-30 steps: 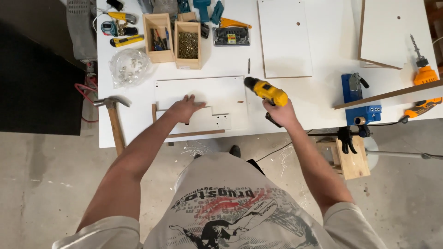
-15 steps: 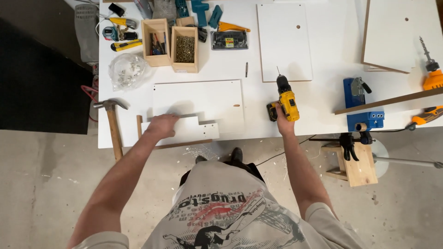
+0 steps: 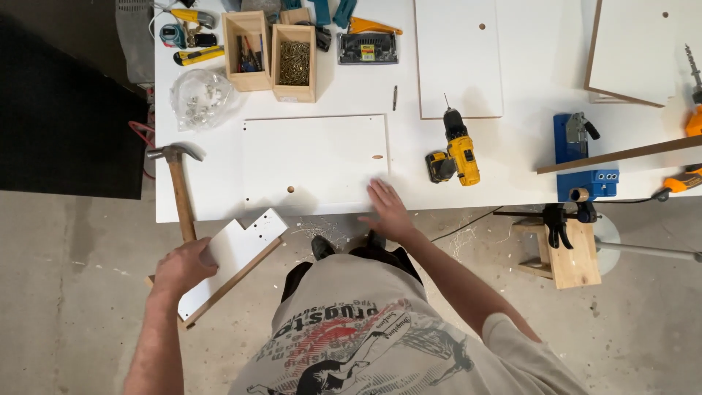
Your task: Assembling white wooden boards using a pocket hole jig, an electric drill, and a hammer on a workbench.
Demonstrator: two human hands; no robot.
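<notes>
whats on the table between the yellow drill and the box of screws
In the head view, a loose drill bit lies on bare white table between the yellow drill and the box of screws; nothing else.

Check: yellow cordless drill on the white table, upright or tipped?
Tipped: yellow cordless drill lies on its side on the white table, no hand on it.

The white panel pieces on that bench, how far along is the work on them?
Done: the drill stands set down on the table. In hand: the left hand holds a notched white piece off the table edge; the right hand rests by the drilled panel. Left: the boards lie unjoined.
</notes>
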